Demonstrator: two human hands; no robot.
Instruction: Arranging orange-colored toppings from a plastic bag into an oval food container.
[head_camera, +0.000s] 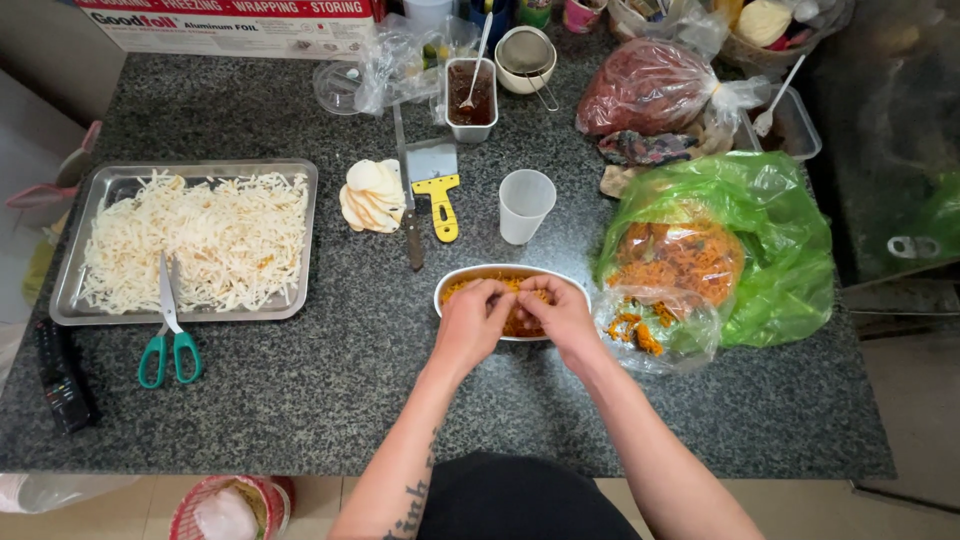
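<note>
Countertop (330, 400): speckled grey stone, polished. Tray (300, 180): brushed metal, dull sheen. Cup (524, 205): translucent matt plastic. Green bag (780, 250): thin glossy plastic film, crinkled. Scissors (168, 340): steel blades, teal plastic grips.

kitchen | granite counter (300, 400) | food tray (70, 300) | scissors (168, 340) | strainer (527, 55)

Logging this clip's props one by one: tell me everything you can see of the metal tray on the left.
The metal tray is a shallow rectangular pan of shiny steel with rounded corners and a rolled rim. It lies flat on the speckled dark counter, left of both hands. Pale shredded strips fill most of it, leaving bare metal along the left side. Teal-handled scissors rest across its front rim, blades on the strips and handles on the counter.
</note>
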